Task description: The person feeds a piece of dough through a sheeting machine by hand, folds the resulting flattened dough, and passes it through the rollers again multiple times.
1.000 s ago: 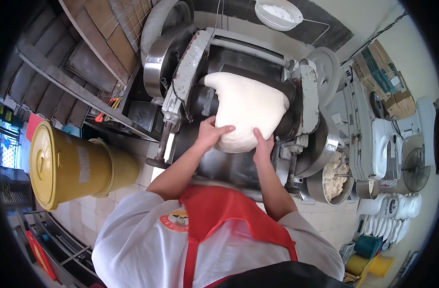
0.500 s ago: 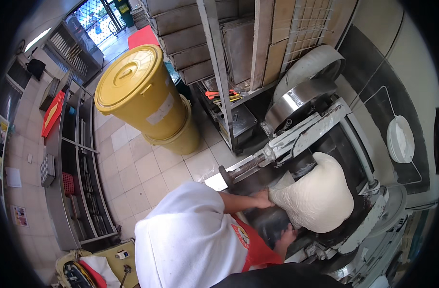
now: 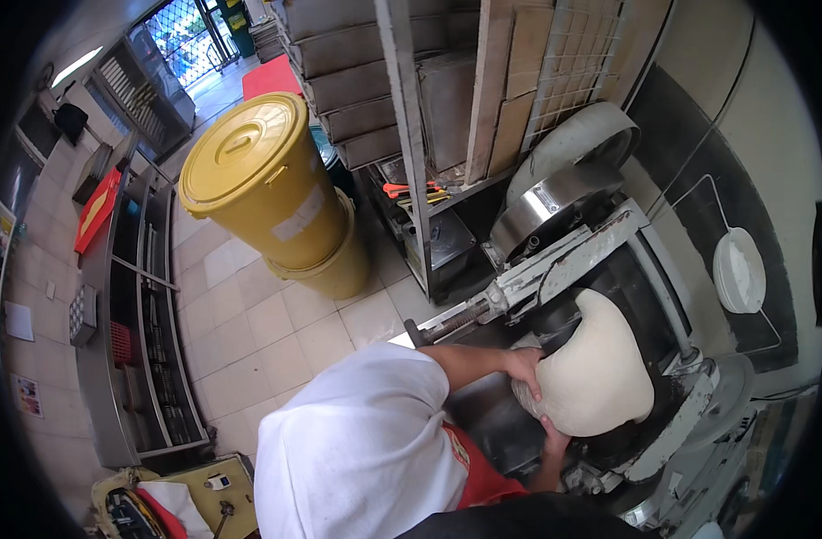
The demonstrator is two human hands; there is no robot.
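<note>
A big pale lump of dough [image 3: 599, 373] lies in the dark metal bed of a floury dough-rolling machine [image 3: 568, 256]. My left hand [image 3: 524, 369] grips the dough's left side, thumb and fingers pressed onto it. At its near lower edge my right hand [image 3: 554, 441] holds on, with the fingers partly hidden against the dough. Both hands touch the dough from the side closest to me. A thinner, wrinkled flap of it hangs by my left hand.
Beyond the machine stands a rack [image 3: 402, 135] stacked with trays. Two stacked yellow tubs [image 3: 289, 198], the upper one lidded, are on the tiled floor to the left. A long metal shelf unit [image 3: 128, 314] runs along the far left. A white round-ended wire holder [image 3: 740, 269] hangs on the right wall.
Both hands have moved right and onto the dough. The dough's stretched left end has been folded inward, making the lump more compact. The view has shifted slightly.
</note>
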